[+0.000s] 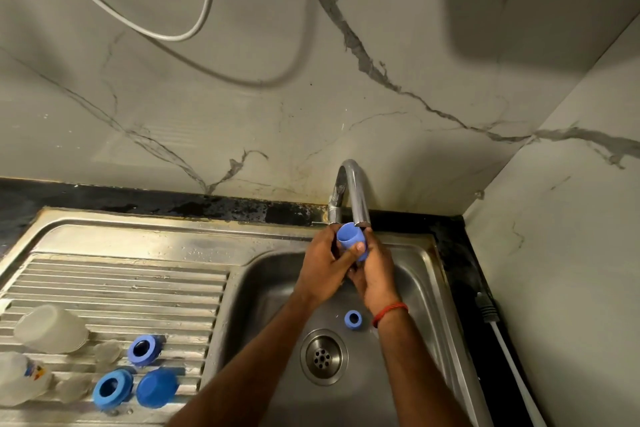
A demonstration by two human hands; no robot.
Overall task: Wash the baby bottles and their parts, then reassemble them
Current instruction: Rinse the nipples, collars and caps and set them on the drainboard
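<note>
Cap (348,236), blue, sits right under tap (356,191) spout, over sink (426,274) basin. Risk: plastic prob wet, so a two-handed rub could squirt it out & drop it by ring (353,319) near drain (323,356). L hand (320,265) fingers curl round cap, thumb across its front. R hand (374,276) cups it from the right, fingers close together.

Grips a blue cap (349,236) with left hand (323,265) and right hand (375,277) together, just below the faucet (353,191) spout, near the back edge of the sink (242,236). Has a small blue ring (353,319) lying in the basin beside the drain (323,356). On the drainboard (121,284), toward its front left corner: two blue rings (144,350) (112,388), a blue lid (156,387), clear plastic pieces (52,329).
</note>
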